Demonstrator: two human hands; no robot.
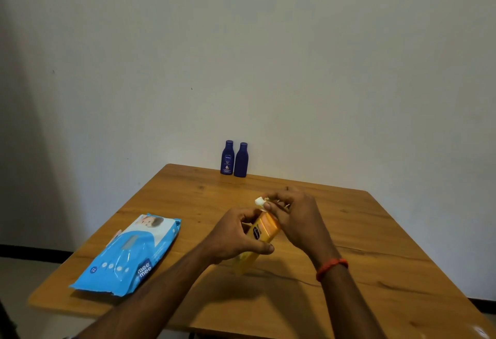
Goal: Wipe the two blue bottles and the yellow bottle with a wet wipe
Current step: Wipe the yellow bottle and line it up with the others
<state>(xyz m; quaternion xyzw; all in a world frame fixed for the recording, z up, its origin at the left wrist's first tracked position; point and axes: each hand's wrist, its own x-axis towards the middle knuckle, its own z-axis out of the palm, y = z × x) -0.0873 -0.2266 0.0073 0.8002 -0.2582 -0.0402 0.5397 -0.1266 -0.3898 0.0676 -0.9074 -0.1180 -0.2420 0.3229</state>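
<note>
Fingers [271,205] of the right hand [292,212] are pinched narrow around a small white wad, the wipe [259,201], pressing it at the top end of the yellow bottle [261,234]. Whether the white bit is all wipe or partly the bottle's cap cannot be told, since the fingers cover that end. Left hand [236,236] is wrapped around the middle of the yellow bottle, thumb lying across its near side and fingers curled behind, so the bottle is held tilted above the table [375,271], top end pointing away and up, lower end dropping towards the wood. A dark label shows on the bottle between the two hands. An orange band [332,268] circles the right wrist.

Left of the hands, well apart from them, a blue wipes pack [128,255] lies flat on the table, its near corner close to the front left edge.

At the far edge of the table, two blue bottles stand upright just beside each other against the wall [241,56]: the left blue bottle [227,157] shows a printed label, the right blue bottle [241,160] shows a plain dark face. Both stand well apart from the hands.
</note>
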